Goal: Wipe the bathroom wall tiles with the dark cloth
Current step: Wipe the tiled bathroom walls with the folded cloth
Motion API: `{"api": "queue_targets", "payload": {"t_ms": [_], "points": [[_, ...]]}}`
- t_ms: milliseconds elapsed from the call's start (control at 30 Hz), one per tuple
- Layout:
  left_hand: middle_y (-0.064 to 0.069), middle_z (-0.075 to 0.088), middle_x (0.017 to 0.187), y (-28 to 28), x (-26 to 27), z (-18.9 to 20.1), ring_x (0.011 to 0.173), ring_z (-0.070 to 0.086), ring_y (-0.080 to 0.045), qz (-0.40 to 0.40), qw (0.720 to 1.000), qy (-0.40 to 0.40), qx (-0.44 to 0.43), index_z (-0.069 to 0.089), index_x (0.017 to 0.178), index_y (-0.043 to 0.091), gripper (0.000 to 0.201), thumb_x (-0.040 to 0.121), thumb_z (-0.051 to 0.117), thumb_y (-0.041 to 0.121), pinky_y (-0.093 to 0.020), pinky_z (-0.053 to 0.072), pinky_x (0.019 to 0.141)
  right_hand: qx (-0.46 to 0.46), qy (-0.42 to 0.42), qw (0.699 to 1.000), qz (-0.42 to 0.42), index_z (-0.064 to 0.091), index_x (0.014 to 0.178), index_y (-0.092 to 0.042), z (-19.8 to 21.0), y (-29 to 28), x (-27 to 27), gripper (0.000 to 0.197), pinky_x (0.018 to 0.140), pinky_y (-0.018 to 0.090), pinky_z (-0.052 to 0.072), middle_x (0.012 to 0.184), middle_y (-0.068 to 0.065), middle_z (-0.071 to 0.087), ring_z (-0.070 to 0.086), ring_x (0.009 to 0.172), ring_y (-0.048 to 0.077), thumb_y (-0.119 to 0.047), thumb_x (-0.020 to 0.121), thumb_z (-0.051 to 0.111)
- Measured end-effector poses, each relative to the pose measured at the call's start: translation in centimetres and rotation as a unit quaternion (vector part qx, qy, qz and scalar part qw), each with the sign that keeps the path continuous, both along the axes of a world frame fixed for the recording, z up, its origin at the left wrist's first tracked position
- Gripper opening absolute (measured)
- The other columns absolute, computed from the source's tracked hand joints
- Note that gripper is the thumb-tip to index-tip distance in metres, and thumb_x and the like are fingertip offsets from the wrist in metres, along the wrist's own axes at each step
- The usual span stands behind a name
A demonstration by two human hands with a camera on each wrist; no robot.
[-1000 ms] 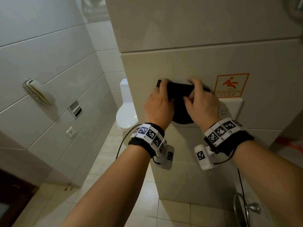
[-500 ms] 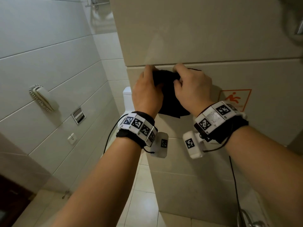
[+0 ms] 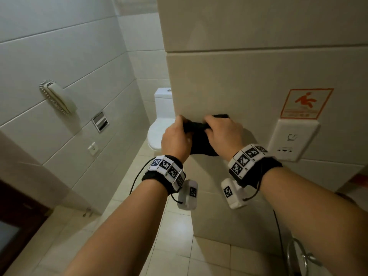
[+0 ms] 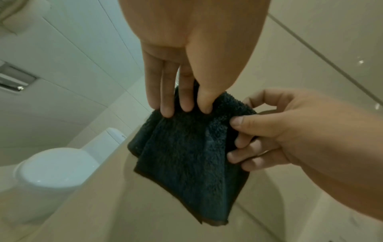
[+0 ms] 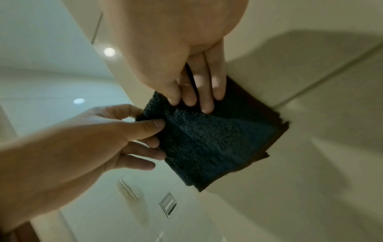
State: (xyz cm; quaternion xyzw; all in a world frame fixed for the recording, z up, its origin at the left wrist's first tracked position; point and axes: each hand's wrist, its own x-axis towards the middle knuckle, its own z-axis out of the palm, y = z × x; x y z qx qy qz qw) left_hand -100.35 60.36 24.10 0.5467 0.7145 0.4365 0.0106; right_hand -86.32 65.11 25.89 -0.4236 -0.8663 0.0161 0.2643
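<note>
While both hands work at one item, the entry runs as follows. Dark cloth (image 3: 201,143): folded terry square, hanging in front of the beige wall tiles (image 3: 249,82) near the wall's outer corner; whether its back face touches the tile cannot be told from these views. Left hand (image 3: 175,139): fingertips (image 4: 167,111) laid together along the cloth's upper edge on the near face, thumb behind, pinching the top left portion. Right hand (image 3: 224,135): thumb and fingers clamped on the cloth's upper right portion, fingers (image 5: 207,104) close together on the near face, thumb beside them. The cloth's top edge is bunched between the two grips; its lower part hangs free below the fingers, one corner pointing down.

Surroundings: orange slip-warning sign (image 3: 304,103) on the same wall, right of the hands; white wall plate (image 3: 292,139) directly beneath the sign; white toilet (image 3: 159,128) behind the wall's corner; wall telephone (image 3: 57,98) and metal recessed fitting (image 3: 100,121) on the left wall; wrist bands with black-and-white markers (image 3: 168,169) on both forearms.
</note>
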Motion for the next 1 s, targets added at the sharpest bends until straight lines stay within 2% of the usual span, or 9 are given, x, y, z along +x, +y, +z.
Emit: {"api": "queue_targets", "payload": {"t_ms": [133, 267, 333, 467, 600, 700, 833, 933, 1000], "points": [[-0.004, 0.063, 0.079, -1.3, -0.1, -3.2, 0.07, 0.06, -0.03, -0.005, 0.997, 0.016, -0.072, 0.052, 0.101, 0.019, 0.016, 0.088, 0.062, 0.02, -0.036, 0.048, 0.058, -0.071, 0.0, 0.997, -0.013, 0.053, 0.104, -0.019, -3.3, -1.0, 0.5, 0.01, 0.065, 0.041, 0.052, 0.084, 0.007, 0.067, 0.063, 0.078, 0.033, -0.023, 0.095, 0.054], [-0.003, 0.059, 0.083, -1.4, 0.0, -4.9, 0.074, 0.056, -0.026, -0.004, 0.993, -0.027, -0.118, 0.049, 0.106, 0.015, 0.018, 0.089, 0.056, 0.011, -0.032, 0.041, 0.062, -0.131, 0.007, 0.991, -0.013, 0.05, 0.105, -0.015, -5.5, -1.5, 0.1, 0.013, 0.064, 0.039, 0.05, 0.088, 0.01, 0.067, 0.063, 0.08, 0.034, -0.023, 0.096, 0.054], [-0.003, 0.058, 0.088, -1.2, -0.1, -5.3, 0.078, 0.056, -0.025, -0.009, 0.991, -0.07, -0.116, 0.048, 0.109, 0.012, 0.021, 0.09, 0.053, 0.005, -0.031, 0.041, 0.065, -0.153, 0.033, 0.988, -0.002, 0.05, 0.107, -0.014, -6.0, -1.4, -0.5, 0.013, 0.065, 0.039, 0.049, 0.09, 0.01, 0.066, 0.062, 0.081, 0.032, -0.021, 0.096, 0.054], [-0.002, 0.059, 0.088, -0.4, -0.3, -5.7, 0.079, 0.058, -0.024, -0.005, 0.986, -0.137, -0.093, 0.043, 0.103, 0.014, 0.02, 0.089, 0.051, 0.001, -0.031, 0.044, 0.067, -0.15, 0.077, 0.986, 0.002, 0.049, 0.116, -0.015, -7.1, -1.1, -0.9, 0.021, 0.066, 0.038, 0.05, 0.093, 0.007, 0.068, 0.063, 0.082, 0.028, -0.018, 0.096, 0.053], [-0.006, 0.061, 0.091, -0.1, 0.2, -6.0, 0.081, 0.06, -0.026, 0.008, 0.987, -0.147, -0.07, 0.043, 0.101, 0.014, 0.02, 0.088, 0.051, 0.001, -0.036, 0.05, 0.069, -0.146, 0.095, 0.985, 0.009, 0.046, 0.119, -0.019, -8.2, -1.3, -0.4, 0.029, 0.071, 0.042, 0.054, 0.096, 0.006, 0.07, 0.064, 0.09, 0.028, -0.014, 0.092, 0.055], [-0.004, 0.06, 0.091, 0.1, 1.2, -5.9, 0.081, 0.059, -0.025, 0.003, 0.988, -0.141, -0.069, 0.043, 0.099, 0.016, 0.02, 0.088, 0.05, 0.001, -0.037, 0.051, 0.07, -0.145, 0.091, 0.985, 0.003, 0.043, 0.117, -0.021, -8.2, -1.0, 0.4, 0.031, 0.07, 0.046, 0.055, 0.096, 0.007, 0.069, 0.064, 0.091, 0.028, -0.012, 0.089, 0.053], [-0.004, 0.059, 0.084, 0.1, 3.8, -6.2, 0.071, 0.055, -0.023, -0.009, 0.991, -0.117, -0.062, 0.046, 0.103, 0.015, 0.02, 0.089, 0.048, 0.001, -0.03, 0.041, 0.061, -0.154, 0.056, 0.986, -0.005, 0.04, 0.115, -0.022, -8.2, -0.8, 2.9, 0.03, 0.063, 0.047, 0.055, 0.091, 0.01, 0.067, 0.063, 0.079, 0.03, -0.011, 0.089, 0.051], [0.004, 0.055, 0.074, 0.2, 5.8, -6.6, 0.063, 0.054, -0.016, -0.03, 0.99, -0.121, -0.065, 0.046, 0.105, 0.015, 0.02, 0.091, 0.048, 0.001, -0.025, 0.04, 0.052, -0.173, 0.024, 0.985, -0.01, 0.039, 0.115, -0.022, -8.2, -0.9, 5.2, 0.03, 0.058, 0.047, 0.055, 0.086, 0.011, 0.066, 0.063, 0.07, 0.03, -0.009, 0.09, 0.05], [0.002, 0.057, 0.075, 0.4, 6.9, -6.7, 0.066, 0.054, -0.021, -0.037, 0.991, -0.108, -0.073, 0.048, 0.109, 0.013, 0.02, 0.092, 0.049, 0.002, -0.028, 0.04, 0.054, -0.163, 0.012, 0.986, -0.018, 0.04, 0.117, -0.02, -8.2, -1.0, 6.5, 0.031, 0.056, 0.047, 0.055, 0.086, 0.012, 0.066, 0.063, 0.069, 0.03, -0.008, 0.09, 0.05]]}}
